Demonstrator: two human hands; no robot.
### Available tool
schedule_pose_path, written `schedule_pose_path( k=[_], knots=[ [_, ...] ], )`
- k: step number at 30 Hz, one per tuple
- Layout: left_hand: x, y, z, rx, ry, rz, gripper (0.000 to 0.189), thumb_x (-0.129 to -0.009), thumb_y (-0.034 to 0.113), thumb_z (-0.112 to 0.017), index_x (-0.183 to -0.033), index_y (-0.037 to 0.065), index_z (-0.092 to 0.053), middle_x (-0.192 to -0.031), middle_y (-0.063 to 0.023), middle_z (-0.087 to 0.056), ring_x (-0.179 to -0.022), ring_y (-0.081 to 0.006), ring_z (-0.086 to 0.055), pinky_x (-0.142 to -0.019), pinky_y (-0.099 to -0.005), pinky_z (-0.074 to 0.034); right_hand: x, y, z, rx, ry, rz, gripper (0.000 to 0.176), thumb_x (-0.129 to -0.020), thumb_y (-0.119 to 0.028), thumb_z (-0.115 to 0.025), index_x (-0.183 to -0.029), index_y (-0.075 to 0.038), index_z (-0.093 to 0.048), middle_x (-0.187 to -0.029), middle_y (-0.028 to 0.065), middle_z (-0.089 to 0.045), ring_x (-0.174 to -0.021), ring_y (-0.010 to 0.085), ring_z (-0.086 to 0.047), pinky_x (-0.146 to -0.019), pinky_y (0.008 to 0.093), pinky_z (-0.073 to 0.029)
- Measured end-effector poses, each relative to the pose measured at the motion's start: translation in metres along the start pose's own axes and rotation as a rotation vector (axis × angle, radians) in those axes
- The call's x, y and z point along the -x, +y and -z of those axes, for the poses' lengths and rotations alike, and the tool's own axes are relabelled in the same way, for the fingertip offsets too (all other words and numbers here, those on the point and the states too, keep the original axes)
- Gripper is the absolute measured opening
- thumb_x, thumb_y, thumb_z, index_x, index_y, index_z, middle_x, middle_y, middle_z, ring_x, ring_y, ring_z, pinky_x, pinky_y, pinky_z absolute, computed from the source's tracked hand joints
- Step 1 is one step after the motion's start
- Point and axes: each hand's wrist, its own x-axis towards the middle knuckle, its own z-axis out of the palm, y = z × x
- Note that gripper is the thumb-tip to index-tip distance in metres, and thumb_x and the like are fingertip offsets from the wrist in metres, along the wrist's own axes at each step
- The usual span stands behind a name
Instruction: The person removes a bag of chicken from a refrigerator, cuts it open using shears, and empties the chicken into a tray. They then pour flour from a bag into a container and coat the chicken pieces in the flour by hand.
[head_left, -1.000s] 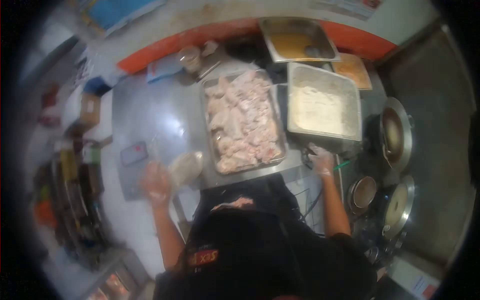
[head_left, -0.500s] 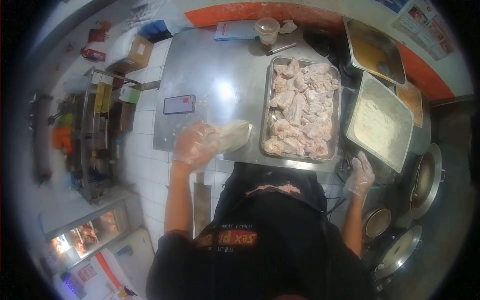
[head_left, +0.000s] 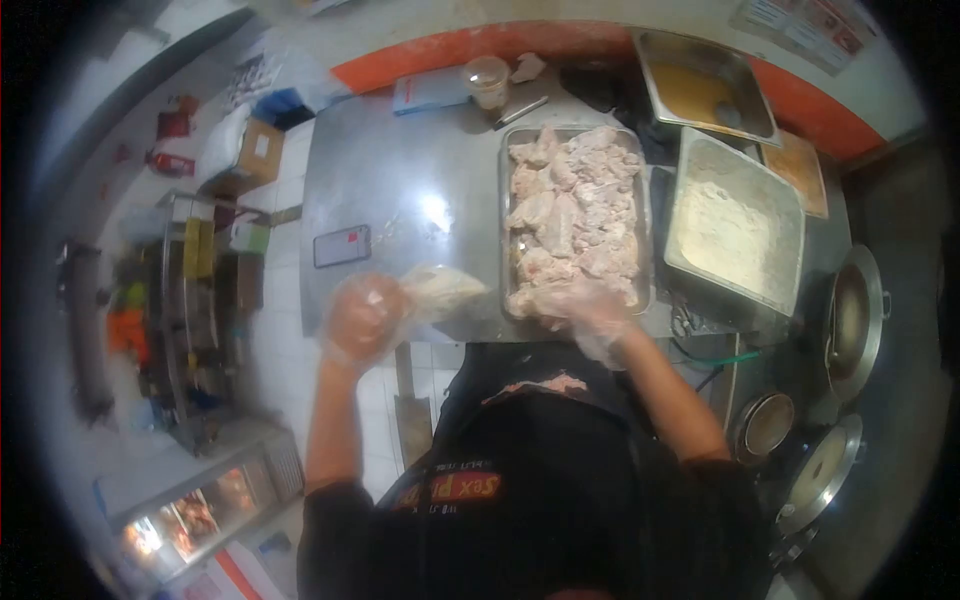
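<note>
Right hand (head_left: 590,318), clear-gloved, has moved from beside the rectangular grey-metal tub (head_left: 740,165) of white powder (head_left: 715,205), 1 o'clock, to the near edge of the shiny rectangular steel tray (head_left: 646,225), 12 o'clock; blurred, can't tell if gripping. Left hand (head_left: 368,312), clear-gloved, 11 o'clock, grasps a pale, limp-looking bundle (head_left: 445,288), probably best held lightly, level. Knobbly, powder-dusted chicken pieces (head_left: 560,215) fill the tray.

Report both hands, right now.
Left hand: closed, holding a pale plastic bag.
Right hand: at the chicken pieces; whether it grips one cannot be told.
</note>
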Motion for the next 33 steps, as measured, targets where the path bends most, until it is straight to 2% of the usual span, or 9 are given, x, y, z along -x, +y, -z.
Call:
schedule_pose_path(
  k=[2, 8, 10, 13, 16, 19, 25, 27, 33],
  knots=[
    [-0.03, 0.011, 0.037, -0.095, -0.081, -0.151, 0.016, -0.068, 0.011, -0.071, -0.081, 0.01, -0.063, -0.079, -0.0046, -0.061, -0.075, -0.0255, -0.059, -0.064, -0.0381, -0.048, -0.043, 0.059, -0.03, -0.727, -0.085, 0.119, 0.048, -0.084, -0.038, -0.067, -0.107, 0.004, -0.063, -0.097, 0.0171, -0.066, -0.08, 0.0207, -0.066, -0.069, 0.0305, -0.054],
    [-0.134, 0.094, 0.101, -0.006, 0.124, -0.283, 0.017, -0.063, 0.015, -0.073, -0.076, 0.012, -0.062, -0.071, -0.0028, -0.054, -0.067, -0.0264, -0.056, -0.056, -0.0396, -0.045, 0.005, 0.023, -0.018, -1.08, -0.575, 0.029, 0.057, -0.096, -0.046, -0.043, -0.124, 0.004, -0.047, -0.105, 0.0184, -0.061, -0.084, 0.0288, -0.064, -0.082, 0.0391, -0.053],
    [-0.156, 0.121, 0.092, 0.057, 0.128, -0.365, 0.018, -0.063, 0.015, -0.073, -0.076, 0.012, -0.062, -0.071, -0.0028, -0.054, -0.067, -0.0262, -0.056, -0.056, -0.0396, -0.045, 0.015, 0.024, -0.012, -1.216, -0.568, 0.496, 0.073, -0.092, -0.06, -0.041, -0.128, 0.003, -0.045, -0.116, 0.0221, -0.056, -0.098, 0.0323, -0.061, -0.088, 0.0426, -0.051],
    [-0.189, 0.159, 0.079, 0.2, 0.103, -0.544, 0.018, -0.061, 0.015, -0.073, -0.075, 0.013, -0.062, -0.072, -0.0027, -0.054, -0.068, -0.0255, -0.056, -0.056, -0.0397, -0.044, 0.04, 0.049, 0.019, -1.687, -0.39, 0.554, 0.067, -0.093, -0.054, -0.042, -0.134, -0.001, -0.04, -0.124, 0.0218, -0.053, -0.113, 0.0332, -0.055, -0.097, 0.0457, -0.046],
    [-0.223, 0.179, 0.062, 0.303, 0.078, -0.687, 0.019, -0.06, 0.016, -0.073, -0.075, 0.014, -0.062, -0.072, -0.0027, -0.054, -0.068, -0.025, -0.056, -0.057, -0.0397, -0.044, 0.075, 0.076, 0.06, -1.235, 0.029, 0.881, 0.066, -0.093, -0.05, -0.045, -0.137, -0.001, -0.037, -0.13, 0.0202, -0.05, -0.119, 0.033, -0.051, -0.1, 0.0455, -0.043],
    [-0.261, 0.182, 0.019, 0.367, 0.278, -1.04, 0.021, -0.058, 0.016, -0.071, -0.076, 0.014, -0.062, -0.076, -0.0035, -0.056, -0.069, -0.0245, -0.056, -0.059, -0.04, -0.044, 0.067, 0.145, 0.106, -1.533, 0.269, 0.913, 0.064, -0.092, -0.044, -0.05, -0.138, -0.002, -0.035, -0.132, 0.0184, -0.049, -0.12, 0.0325, -0.05, -0.1, 0.0451, -0.044],
    [-0.316, 0.204, -0.082, 0.304, 0.259, -0.777, 0.011, -0.068, 0.019, -0.069, -0.076, 0.013, -0.063, -0.086, -0.0023, -0.06, -0.078, -0.0252, -0.058, -0.063, -0.0365, -0.047, 0.134, 0.181, 0.202, -1.352, 0.655, 0.783, 0.051, -0.085, -0.02, -0.062, -0.13, -0.003, -0.047, -0.118, 0.0134, -0.059, -0.108, 0.0263, -0.059, -0.091, 0.039, -0.05],
    [-0.329, 0.212, -0.126, 0.811, -0.065, -0.255, 0.018, -0.074, 0.018, -0.07, -0.088, 0.01, -0.062, -0.088, -0.0073, -0.061, -0.082, -0.0307, -0.058, -0.067, -0.0393, -0.049, 0.131, 0.191, 0.237, -1.313, 0.702, 0.644, 0.048, -0.083, -0.014, -0.064, -0.127, -0.003, -0.05, -0.113, 0.0122, -0.062, -0.103, 0.0242, -0.061, -0.087, 0.0363, -0.052],
    [-0.347, 0.236, -0.218, 1.357, 0.163, -0.035, 0.044, -0.073, 0.014, -0.078, -0.108, 0.002, -0.054, -0.096, -0.0052, -0.061, -0.086, -0.0141, -0.059, -0.076, -0.0286, -0.049, 0.17, 0.149, 0.296, -0.781, 0.793, 0.828, 0.046, -0.075, 0.002, -0.069, -0.118, 0.0, -0.054, -0.104, 0.0115, -0.064, -0.086, 0.0191, -0.066, -0.075, 0.0319, -0.055]
  ],
)
